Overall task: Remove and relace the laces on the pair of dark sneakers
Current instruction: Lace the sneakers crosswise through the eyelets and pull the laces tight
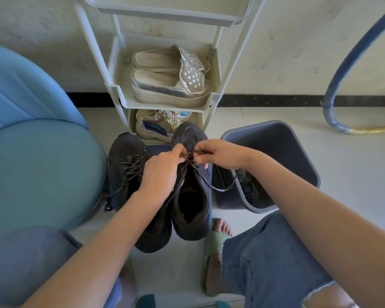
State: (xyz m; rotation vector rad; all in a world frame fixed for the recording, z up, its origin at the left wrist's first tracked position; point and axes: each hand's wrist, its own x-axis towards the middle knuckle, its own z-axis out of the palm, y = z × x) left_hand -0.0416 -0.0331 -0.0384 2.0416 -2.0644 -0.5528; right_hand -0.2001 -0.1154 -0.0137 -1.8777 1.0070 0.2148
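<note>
Both hands are closed on the dark lace. The left hand pinches it between thumb and curled fingers, and the right hand pinches the other strand just beside it, so the two grips almost meet over the front of the open sneaker. That sneaker stands on the floor between the person's feet, toe pointing away from the body and heel toward it, so its long axis runs straight out from the person. The lace crosses only near the toe end. The throat behind it gapes open, which suggests the remaining eyelets lie back toward the heel, on the near side of the grips. One loose strand trails off toward the grey bin, passing under the right wrist, so the right hand is the nearer one to draw it in. The laced sneaker sits alongside, touching the first, by the left forearm.
</note>
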